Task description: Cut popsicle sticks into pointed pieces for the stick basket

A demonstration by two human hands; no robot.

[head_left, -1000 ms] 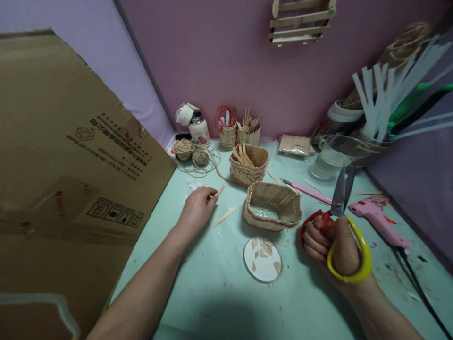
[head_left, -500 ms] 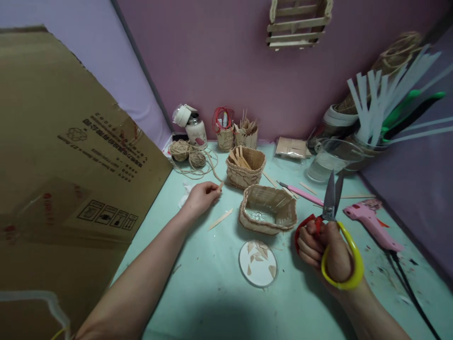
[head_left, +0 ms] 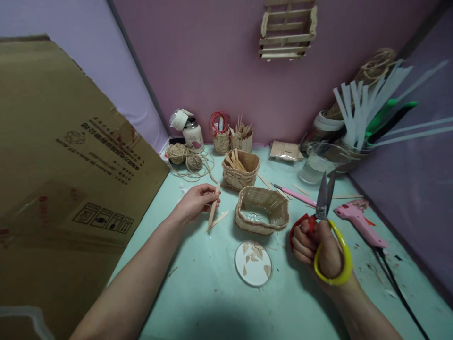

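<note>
My left hand [head_left: 198, 202] pinches a flat wooden craft stick [head_left: 213, 210] near its upper end. A second craft stick [head_left: 221, 218] lies on the table just beyond its lower tip. My right hand [head_left: 320, 245] grips scissors [head_left: 322, 200] with red and yellow handles, blades pointing up and slightly parted. Between my hands stands a small woven-look basket [head_left: 262, 226] with an oval opening and a shiny inside. In front of it, a round white lid [head_left: 244, 278] carries several small wood offcuts. Behind, another basket [head_left: 240, 180] holds several sticks.
A pink glue gun [head_left: 361, 222] with a black cord lies at right, near a pink pen-like tool [head_left: 297, 195]. A clear cup [head_left: 313, 170] stands behind them. Twine balls [head_left: 177, 153] and a bottle [head_left: 193, 137] are at back left. A large cardboard box [head_left: 71, 189] walls the left side.
My left hand has turned the craft stick so its length now shows, slanting down toward the table. My right hand keeps the scissors in much the same pose. The view has shifted slightly.
</note>
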